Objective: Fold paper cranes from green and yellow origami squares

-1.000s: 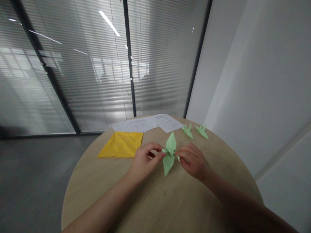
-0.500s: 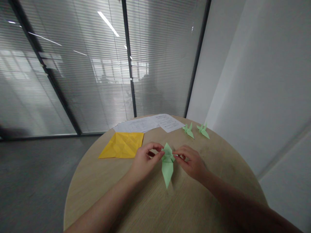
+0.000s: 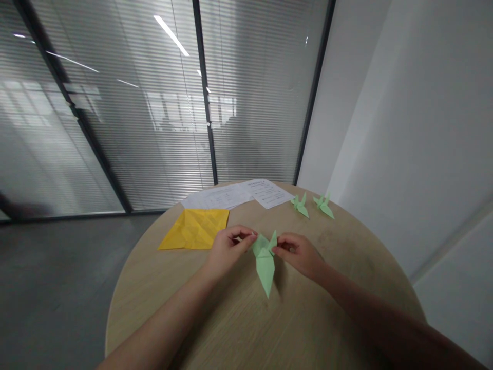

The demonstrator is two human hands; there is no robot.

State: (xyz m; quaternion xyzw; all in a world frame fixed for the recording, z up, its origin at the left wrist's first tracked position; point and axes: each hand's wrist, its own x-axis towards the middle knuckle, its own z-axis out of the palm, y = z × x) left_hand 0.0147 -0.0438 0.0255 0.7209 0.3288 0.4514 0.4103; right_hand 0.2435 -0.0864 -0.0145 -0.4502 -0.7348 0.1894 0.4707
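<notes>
A light green origami crane (image 3: 265,266), partly folded, is held up over the table between my two hands. My left hand (image 3: 230,250) pinches its upper left corner between thumb and fingers. On the other side, my right hand (image 3: 299,254) grips the narrow point on the crane's right. One broad pointed flap hangs down toward me. The fingertips cover parts of the paper's edges.
Two finished green paper cranes, a nearer one (image 3: 301,205) and a farther one (image 3: 324,206), stand at the back right of the round wooden table (image 3: 231,329). Creased yellow paper (image 3: 196,229) lies left, printed sheets (image 3: 239,194) behind. A white wall (image 3: 435,128) rises at right.
The crane's top has opened out: its right point now stands apart from the left part. My left hand has shifted slightly left with its corner, and both hands still hold the paper.
</notes>
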